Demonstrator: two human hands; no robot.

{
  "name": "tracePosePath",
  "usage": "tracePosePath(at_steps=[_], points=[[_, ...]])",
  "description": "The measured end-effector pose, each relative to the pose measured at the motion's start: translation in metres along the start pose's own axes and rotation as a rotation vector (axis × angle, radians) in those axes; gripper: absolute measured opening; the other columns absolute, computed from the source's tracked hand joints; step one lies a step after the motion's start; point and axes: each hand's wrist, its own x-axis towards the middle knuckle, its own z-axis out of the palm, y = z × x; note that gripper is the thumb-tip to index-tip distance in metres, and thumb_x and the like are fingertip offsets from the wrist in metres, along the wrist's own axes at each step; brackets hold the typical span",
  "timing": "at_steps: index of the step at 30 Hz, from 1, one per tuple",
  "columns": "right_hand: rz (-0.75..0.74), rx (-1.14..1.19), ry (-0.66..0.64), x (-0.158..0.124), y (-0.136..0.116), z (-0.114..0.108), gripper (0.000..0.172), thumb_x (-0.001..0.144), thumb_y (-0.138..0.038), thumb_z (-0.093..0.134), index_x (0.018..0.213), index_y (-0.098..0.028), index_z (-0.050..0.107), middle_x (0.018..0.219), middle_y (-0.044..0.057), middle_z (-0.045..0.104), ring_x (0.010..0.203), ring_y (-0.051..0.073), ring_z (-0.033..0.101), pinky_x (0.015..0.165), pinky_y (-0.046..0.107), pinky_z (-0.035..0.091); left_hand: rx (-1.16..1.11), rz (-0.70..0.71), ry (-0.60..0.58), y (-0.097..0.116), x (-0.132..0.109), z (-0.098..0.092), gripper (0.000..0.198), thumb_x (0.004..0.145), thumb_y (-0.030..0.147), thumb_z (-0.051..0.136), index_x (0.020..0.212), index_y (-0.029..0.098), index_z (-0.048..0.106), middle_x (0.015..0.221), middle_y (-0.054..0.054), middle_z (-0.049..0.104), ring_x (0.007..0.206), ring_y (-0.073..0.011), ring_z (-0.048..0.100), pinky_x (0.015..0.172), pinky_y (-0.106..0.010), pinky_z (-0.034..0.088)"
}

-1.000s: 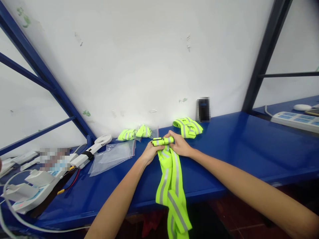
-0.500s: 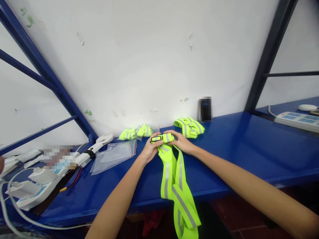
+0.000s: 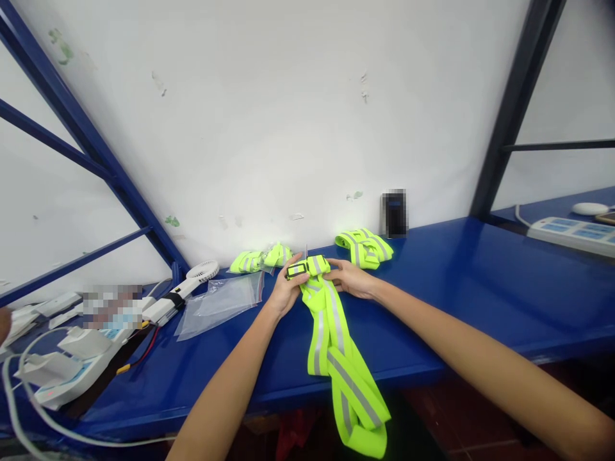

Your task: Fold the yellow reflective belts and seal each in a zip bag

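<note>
Between my hands is a neon yellow reflective strap (image 3: 353, 378) with a grey stripe and a black buckle (image 3: 296, 271) at its top. My left hand (image 3: 284, 291) is closed on the buckle end, thumb on top. At the other side my right hand (image 3: 353, 279) has its fingers against the folded part of the strap; the fingertips are partly hidden behind it. Long loops hang down over the table's front edge. Behind the hands lie a folded neon yellow strap (image 3: 365, 248) and bagged neon straps (image 3: 259, 257).
Clear zip bags (image 3: 218, 304) lie left of my hands on the blue table (image 3: 461, 294). Further left are a white handheld fan (image 3: 202, 272), a power strip (image 3: 62, 384) and cables. A dark box, partly blurred out (image 3: 396, 214), stands by the wall. Another power strip (image 3: 571, 235) sits at far right.
The buckle end has shifted slightly left in my hands. My right hand has slid a little lower along the strap's fold, and the hanging loops have swung slightly.
</note>
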Motion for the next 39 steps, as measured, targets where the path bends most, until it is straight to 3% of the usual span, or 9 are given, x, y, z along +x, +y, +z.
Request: tracePosePath(at_steps=[7, 13, 18, 22, 26, 28, 32, 35, 39], points=[[-0.09, -0.206, 0.092, 0.001, 0.008, 0.001, 0.06, 0.074, -0.012, 0.07, 0.131, -0.015, 0.05, 0.092, 0.008, 0.073, 0.075, 0.018, 0.069, 0.057, 0.024, 0.056, 0.145, -0.054, -0.079, -0.001, -0.005, 0.0, 0.089, 0.06, 0.013, 0.083, 0.138, 0.027, 0.043, 0.098, -0.003, 0.067, 0.085, -0.0163, 0.064, 0.077, -0.028, 0.05], [-0.017, 0.022, -0.073, -0.005, -0.005, -0.002, 0.077, 0.069, -0.008, 0.076, 0.137, -0.018, 0.041, 0.1, 0.008, 0.072, 0.084, 0.018, 0.071, 0.074, 0.03, 0.059, 0.167, -0.044, -0.075, 0.002, -0.001, -0.005, 0.086, 0.055, 0.011, 0.084, 0.134, 0.023, 0.05, 0.103, -0.004, 0.067, 0.091, -0.0177, 0.063, 0.085, -0.03, 0.048], [0.033, 0.117, -0.069, -0.008, -0.008, -0.001, 0.053, 0.078, -0.023, 0.073, 0.126, -0.021, 0.051, 0.114, 0.011, 0.068, 0.098, 0.022, 0.069, 0.083, 0.037, 0.059, 0.353, -0.004, -0.109, 0.002, -0.003, -0.007, 0.085, 0.058, 0.011, 0.082, 0.136, 0.025, 0.049, 0.112, -0.006, 0.066, 0.097, -0.0208, 0.063, 0.087, -0.031, 0.049], [0.044, 0.046, 0.014, -0.005, -0.002, 0.002, 0.048, 0.073, -0.019, 0.078, 0.115, -0.016, 0.057, 0.107, 0.012, 0.07, 0.094, 0.023, 0.069, 0.081, 0.038, 0.059, 0.333, 0.028, -0.101, -0.004, -0.004, -0.004, 0.101, 0.057, 0.01, 0.082, 0.144, 0.032, 0.035, 0.127, -0.007, 0.059, 0.107, -0.0237, 0.061, 0.094, -0.035, 0.047], [-0.067, -0.018, 0.081, -0.001, 0.002, 0.002, 0.051, 0.07, -0.02, 0.079, 0.115, -0.018, 0.056, 0.104, 0.01, 0.07, 0.087, 0.022, 0.07, 0.073, 0.035, 0.06, 0.142, -0.021, 0.024, -0.011, -0.001, 0.001, 0.119, 0.055, 0.005, 0.082, 0.149, 0.035, 0.016, 0.117, -0.006, 0.065, 0.104, -0.0228, 0.063, 0.095, -0.041, 0.047], [-0.141, -0.086, 0.109, 0.001, 0.005, 0.0, 0.052, 0.07, -0.022, 0.079, 0.117, -0.02, 0.055, 0.103, 0.009, 0.07, 0.086, 0.023, 0.069, 0.073, 0.037, 0.06, 0.062, -0.059, 0.053, -0.012, 0.001, 0.004, 0.112, 0.054, 0.003, 0.081, 0.146, 0.033, 0.024, 0.115, -0.005, 0.066, 0.105, -0.0226, 0.063, 0.097, -0.042, 0.046], [-0.298, -0.229, 0.149, 0.006, 0.01, -0.004, 0.053, 0.07, -0.026, 0.079, 0.118, -0.021, 0.055, 0.115, 0.009, 0.066, 0.105, 0.027, 0.063, 0.087, 0.041, 0.056, 0.021, -0.094, 0.01, -0.01, 0.001, 0.005, 0.073, 0.057, 0.005, 0.079, 0.124, 0.02, 0.053, 0.109, -0.008, 0.067, 0.105, -0.0251, 0.063, 0.098, -0.043, 0.045], [-0.381, -0.298, 0.162, 0.008, 0.012, -0.006, 0.047, 0.069, -0.029, 0.078, 0.11, -0.021, 0.057, 0.119, 0.009, 0.064, 0.114, 0.028, 0.058, 0.093, 0.041, 0.052, 0.044, -0.1, -0.02, -0.009, 0.0, 0.003, 0.062, 0.057, 0.005, 0.079, 0.114, 0.019, 0.056, 0.107, -0.008, 0.068, 0.105, -0.0256, 0.063, 0.097, -0.044, 0.046], [-0.461, -0.335, 0.129, 0.009, 0.011, -0.005, 0.039, 0.069, -0.032, 0.077, 0.098, -0.021, 0.054, 0.106, 0.007, 0.064, 0.104, 0.025, 0.061, 0.087, 0.04, 0.054, 0.078, -0.107, 0.008, -0.013, 0.001, 0.004, 0.065, 0.054, 0.002, 0.079, 0.112, 0.02, 0.055, 0.106, -0.006, 0.068, 0.104, -0.0244, 0.064, 0.097, -0.043, 0.045]])
